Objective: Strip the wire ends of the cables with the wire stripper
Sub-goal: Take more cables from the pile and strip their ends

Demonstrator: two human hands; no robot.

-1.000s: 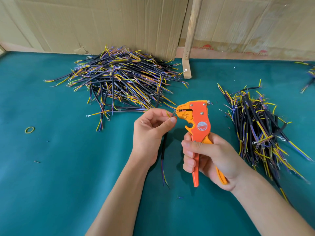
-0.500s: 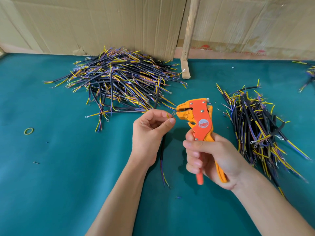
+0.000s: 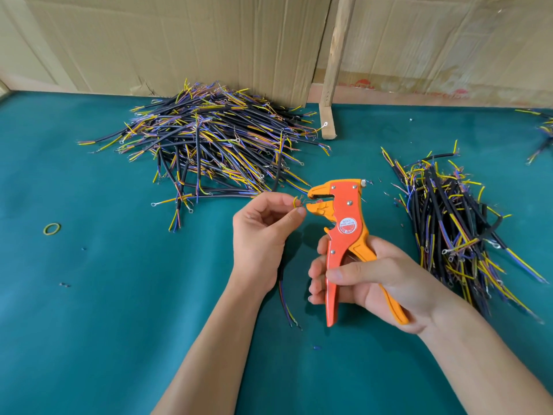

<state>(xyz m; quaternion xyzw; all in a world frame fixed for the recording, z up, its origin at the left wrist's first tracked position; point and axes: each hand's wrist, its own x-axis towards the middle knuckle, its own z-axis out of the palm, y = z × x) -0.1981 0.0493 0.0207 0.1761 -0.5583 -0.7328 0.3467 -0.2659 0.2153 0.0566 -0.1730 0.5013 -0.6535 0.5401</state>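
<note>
My right hand [image 3: 368, 283] grips the handles of an orange and red wire stripper [image 3: 344, 223], held upright with its jaws pointing left and slightly apart. My left hand [image 3: 263, 232] pinches the upper end of a black cable [image 3: 284, 301] between thumb and forefinger. A thin yellow wire end [image 3: 295, 202] curls out at my fingertips, just left of the jaws. The rest of the cable hangs below my left hand, its coloured wire ends lying on the green table.
A large heap of black cables [image 3: 209, 145] lies at the back left of the green table [image 3: 104, 310]. A second heap [image 3: 454, 223] lies at the right. Cardboard walls and a wooden post [image 3: 332, 70] stand behind. A yellow rubber band [image 3: 51, 228] lies at the left.
The stripper's handles were squeezed together half a second ago and have spread apart again; its jaws have opened. My left hand has drawn the wire end slightly left, out of the jaws.
</note>
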